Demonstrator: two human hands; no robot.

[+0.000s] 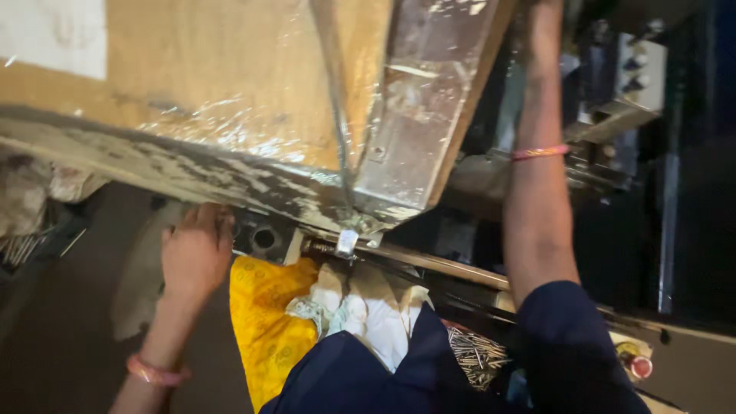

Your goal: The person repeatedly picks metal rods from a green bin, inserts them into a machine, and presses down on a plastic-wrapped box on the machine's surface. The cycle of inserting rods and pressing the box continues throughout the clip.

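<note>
Pressing against the underside of a large plastic-wrapped wooden board in the upper left of the frame, the left hand shows its fingers curled, gripping the board's grimy lower edge, it seems. The right hand is out of view past the top edge; only its forearm rises at centre right, so its grip cannot be told. Below the board lie a yellow cloth, white rags and a heap of nails. A metal rail crosses beneath.
</note>
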